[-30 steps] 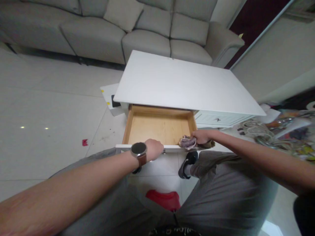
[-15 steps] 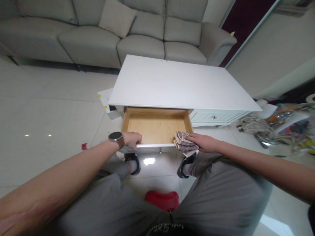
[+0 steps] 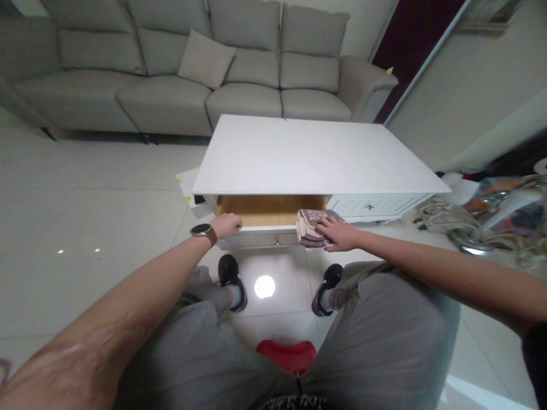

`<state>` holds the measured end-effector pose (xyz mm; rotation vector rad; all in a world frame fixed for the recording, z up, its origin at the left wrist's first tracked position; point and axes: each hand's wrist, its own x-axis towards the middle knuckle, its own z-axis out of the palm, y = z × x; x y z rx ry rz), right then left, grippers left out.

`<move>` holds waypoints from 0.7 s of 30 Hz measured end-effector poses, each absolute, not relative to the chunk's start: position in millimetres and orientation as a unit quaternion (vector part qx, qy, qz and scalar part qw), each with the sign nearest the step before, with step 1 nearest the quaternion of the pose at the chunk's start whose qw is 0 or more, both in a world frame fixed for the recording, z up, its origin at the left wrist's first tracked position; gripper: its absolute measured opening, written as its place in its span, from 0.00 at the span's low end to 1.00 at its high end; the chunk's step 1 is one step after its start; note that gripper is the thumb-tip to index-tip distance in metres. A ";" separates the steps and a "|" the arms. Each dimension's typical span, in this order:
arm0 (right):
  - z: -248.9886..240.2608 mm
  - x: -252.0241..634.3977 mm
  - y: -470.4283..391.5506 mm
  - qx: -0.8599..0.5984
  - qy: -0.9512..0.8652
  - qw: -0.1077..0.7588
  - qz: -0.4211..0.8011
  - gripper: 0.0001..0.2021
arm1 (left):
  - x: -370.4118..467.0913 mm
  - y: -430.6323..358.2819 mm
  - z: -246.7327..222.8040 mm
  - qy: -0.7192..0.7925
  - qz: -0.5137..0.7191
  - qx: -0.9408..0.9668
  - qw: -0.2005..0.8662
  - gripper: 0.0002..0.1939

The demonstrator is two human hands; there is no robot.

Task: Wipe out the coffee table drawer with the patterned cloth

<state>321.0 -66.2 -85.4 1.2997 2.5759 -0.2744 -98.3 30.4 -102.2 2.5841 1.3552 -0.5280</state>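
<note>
A drawer (image 3: pixel 267 229) with pale wood inside and a white front stands partly out of the white coffee table (image 3: pixel 316 156). My left hand (image 3: pixel 228 225), with a watch on its wrist, has its fingers curled over the left end of the drawer's front edge. At the right end, my right hand (image 3: pixel 337 232) presses a folded brown and cream cloth (image 3: pixel 308 228) against the drawer front. Its fingers lie over the cloth, and the thumb is below. A small knob (image 3: pixel 277 241) sits mid-front on the drawer.
Behind the table runs a grey sofa (image 3: pixel 243 105) with a cushion (image 3: pixel 207 59). A white box (image 3: pixel 188 185) stands at the table's left end. Cables and clutter (image 3: pixel 482 210) lie at the right. My feet are below the drawer, and a red seat edge (image 3: pixel 288 356) shows between my legs.
The drawer has slid inward, away from me, so less of its inside shows. Both hands moved with it, the cloth still under my right hand. The view has tilted up slightly.
</note>
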 end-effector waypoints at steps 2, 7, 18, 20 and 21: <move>-89.1 318.7 -56.9 0.488 0.857 0.131 -0.103 0.31 | -95.3 37.5 -102.2 0.483 -0.177 0.854 0.076 0.13; -97.2 313.2 -27.4 0.561 0.819 0.106 -0.051 0.33 | -94.3 54.5 -96.7 0.500 -0.179 0.842 0.093 0.14; -119.7 303.1 16.0 0.512 0.842 0.155 -0.066 0.42 | -142.1 85.9 -103.2 0.500 -0.174 0.830 0.173 0.11; -120.1 294.5 16.9 0.495 0.854 0.145 -0.062 0.40 | -143.9 90.6 -106.5 0.503 -0.168 0.827 0.186 0.12; -120.3 287.5 17.0 0.490 0.858 0.141 -0.059 0.38 | -144.2 92.1 -107.6 0.501 -0.164 0.828 0.192 0.12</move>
